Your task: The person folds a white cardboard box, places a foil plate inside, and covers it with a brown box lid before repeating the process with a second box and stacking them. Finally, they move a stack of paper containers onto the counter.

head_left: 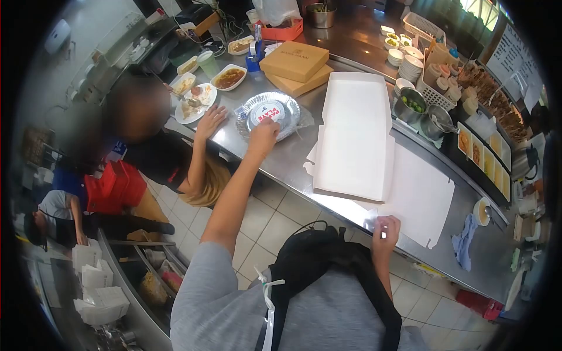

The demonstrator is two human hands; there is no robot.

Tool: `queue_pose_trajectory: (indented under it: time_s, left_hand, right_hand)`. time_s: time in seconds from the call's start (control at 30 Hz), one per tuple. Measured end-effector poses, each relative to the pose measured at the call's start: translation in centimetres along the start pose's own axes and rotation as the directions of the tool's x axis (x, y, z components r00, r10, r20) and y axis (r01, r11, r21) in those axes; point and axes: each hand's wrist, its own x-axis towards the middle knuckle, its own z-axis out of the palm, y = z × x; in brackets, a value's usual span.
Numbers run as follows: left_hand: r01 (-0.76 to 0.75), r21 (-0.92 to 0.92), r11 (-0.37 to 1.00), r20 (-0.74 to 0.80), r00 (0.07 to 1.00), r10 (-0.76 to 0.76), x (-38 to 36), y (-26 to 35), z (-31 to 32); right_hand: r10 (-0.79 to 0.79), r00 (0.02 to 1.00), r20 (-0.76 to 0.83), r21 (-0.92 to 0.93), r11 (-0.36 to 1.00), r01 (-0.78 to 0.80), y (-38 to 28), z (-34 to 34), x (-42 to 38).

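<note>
foil plates (290,112), round, crimp-edged; left hand (264,136) at their printed label (266,111).

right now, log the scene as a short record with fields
left hand: at the foil plates
right hand: by the front edge of the counter
white box: open, partly over flat cardboard
brown boxes: stacked beyond the foil plates
co-worker's hand: left of the foil plates
blue cloth: counter's right side
</note>
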Motion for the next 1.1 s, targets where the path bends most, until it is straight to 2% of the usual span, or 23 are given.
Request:
queue_pose_trajectory:
  time_s: [0.03, 0.1, 0.17, 0.2, 0.27, 0.3, 0.37, 0.5, 0.6, 0.67, 0.77, 0.9, 0.97, 1.0, 1.07, 1.1]
  left_hand:
    - [-0.107, 0.016, 0.994, -0.052, 0.993, 0.108, 0.3, -0.6, 0.1]
    - [-0.105, 0.027, 0.994, -0.102, 0.989, 0.107, 0.9, -2.1, 2.0]
    - [-0.197, 0.202, 0.959, 0.033, 0.98, 0.194, 1.8, -3.1, 3.1]
    - [-0.203, 0.202, 0.958, 0.03, 0.979, 0.201, 2.5, -3.0, 2.6]
    - [-0.149, 0.118, 0.982, 0.366, 0.926, 0.097, 3.6, -2.8, 1.5]
    - [-0.152, 0.118, 0.981, 0.366, 0.925, 0.099, 4.1, -3.4, 1.5]
    - [-0.095, -0.105, 0.99, 0.394, 0.91, 0.129, 4.8, -5.2, 1.8]
    - [-0.107, -0.113, 0.988, 0.374, 0.917, 0.142, 5.7, -7.0, 2.4]
    - [-0.057, -0.114, 0.992, 0.388, 0.917, 0.097, 5.4, -6.5, 1.7]
    - [-0.076, -0.06, 0.995, 0.44, 0.893, 0.095, 4.6, -4.5, 0.1]
    - [-0.127, -0.075, 0.989, 0.459, 0.876, 0.147, 4.9, -5.0, 0.6]
    - [-0.179, -0.068, 0.982, 0.42, 0.887, 0.191, 5.4, -6.4, 1.0]
    - [0.126, -0.064, 0.99, 0.478, 0.875, -0.08, 4.1, -3.6, -0.8]
    - [0.131, -0.072, 0.989, 0.503, 0.861, -0.077, 3.9, -3.3, -0.3]
    - [-0.102, 0.018, 0.995, 0.44, 0.894, 0.084, 3.9, -3.5, 0.2]
    - [-0.101, 0.017, 0.995, 0.438, 0.895, 0.084, 3.9, -3.5, 0.3]
  right_hand:
    - [-0.04, 0.999, 0.025, 0.018, 0.999, 0.04, 0.3, 0.1, -0.2]
    - [-0.076, 0.996, 0.047, 0.034, 0.997, 0.074, 0.4, -0.2, -0.2]
    - [0.006, 1.0, 0.024, 0.032, 0.999, -0.007, -0.1, -0.3, 1.4]
    - [-0.041, 0.999, 0.001, 0.016, 0.999, 0.041, 0.0, -0.3, 1.8]
    - [-0.031, 0.999, 0.015, 0.021, 0.999, 0.03, 0.5, -0.3, 1.6]
    - [-0.018, 0.999, 0.037, 0.025, 1.0, 0.017, 0.8, -0.3, 1.4]
    - [-0.016, 0.999, 0.039, 0.029, 0.999, 0.015, 1.4, -0.3, 0.8]
    - [0.043, 0.999, 0.018, 0.097, 0.994, -0.044, 1.8, -0.8, 0.2]
    - [0.03, 1.0, -0.004, 0.06, 0.998, -0.029, 2.3, -1.1, 0.3]
    - [0.053, 0.999, 0.004, 0.067, 0.996, -0.053, 2.0, -1.2, 0.2]
    - [0.085, 0.996, 0.022, 0.076, 0.993, -0.086, 1.8, -1.2, 0.0]
    - [0.147, 0.985, 0.086, 0.081, 0.985, -0.154, 1.7, -1.5, -0.2]
    - [0.108, 0.989, 0.1, 0.087, 0.989, -0.117, 2.5, -1.5, -0.4]
    - [0.151, 0.981, 0.121, 0.132, 0.977, -0.166, 1.5, -1.5, -0.2]
    - [0.142, 0.979, 0.145, 0.118, 0.98, -0.16, 1.4, -1.0, -0.5]
    - [0.108, 0.981, 0.164, 0.127, 0.983, -0.129, 1.5, -0.7, -0.4]
